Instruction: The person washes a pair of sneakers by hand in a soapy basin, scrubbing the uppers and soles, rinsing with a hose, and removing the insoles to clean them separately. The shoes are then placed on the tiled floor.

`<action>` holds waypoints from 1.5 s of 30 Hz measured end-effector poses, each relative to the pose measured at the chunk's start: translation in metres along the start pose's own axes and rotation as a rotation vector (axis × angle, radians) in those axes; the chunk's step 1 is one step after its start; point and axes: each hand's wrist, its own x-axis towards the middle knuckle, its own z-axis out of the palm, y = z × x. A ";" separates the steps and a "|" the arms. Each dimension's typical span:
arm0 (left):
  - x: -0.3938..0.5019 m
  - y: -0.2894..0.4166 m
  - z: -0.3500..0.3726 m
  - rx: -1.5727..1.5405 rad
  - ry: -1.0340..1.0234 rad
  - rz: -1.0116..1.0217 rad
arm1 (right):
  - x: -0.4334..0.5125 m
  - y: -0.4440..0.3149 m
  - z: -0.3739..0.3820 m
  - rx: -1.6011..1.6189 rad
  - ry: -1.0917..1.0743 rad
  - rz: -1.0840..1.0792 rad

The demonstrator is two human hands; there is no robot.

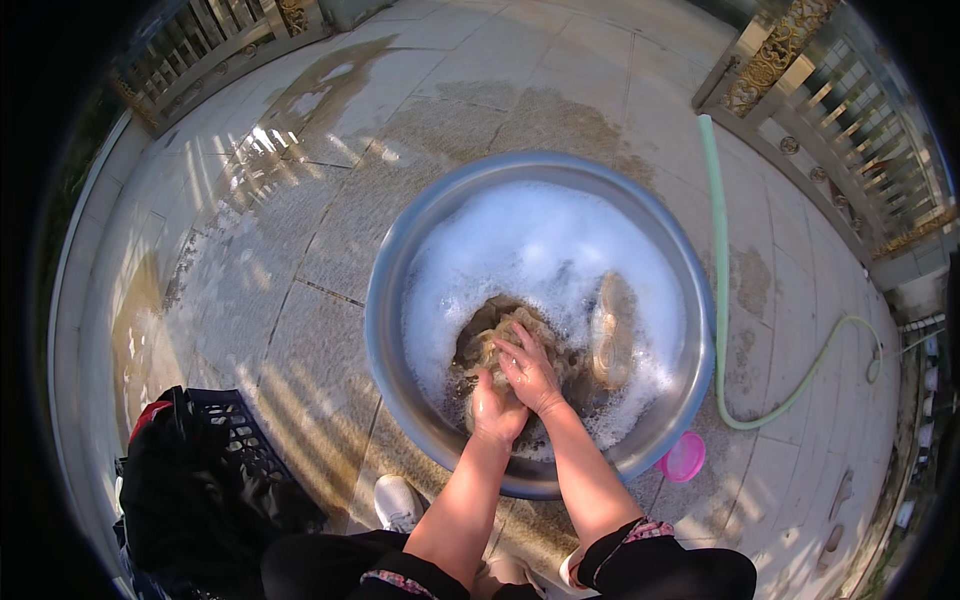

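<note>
A large round metal basin (pixel 390 375) stands on the paving before me, holding white suds (pixel 517 232) and murky water. Wet beige-brown cloth (pixel 517 322) is bunched in a gap in the foam. My right hand (pixel 531 371) lies over the cloth, its wet fingers spread and extended. Close against it, my left hand (pixel 496 409) has its thumb raised beside the cloth; its other fingers are hidden. To the right of the hands, a long beige object (pixel 612 330) lies in the foam, partly covered; I cannot tell what it is.
A pale green hose (pixel 720 285) runs along the basin's right side. A pink plastic container (pixel 682 456) sits by the rim. At lower left, dark clothing (pixel 202 480) drapes a plastic basket (pixel 232 424). Metal gates (pixel 817 142) border the wet paving (pixel 315 247).
</note>
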 end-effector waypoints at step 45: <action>-0.008 -0.007 0.007 0.122 -0.027 -0.168 | -0.003 0.017 -0.003 -0.045 0.009 0.135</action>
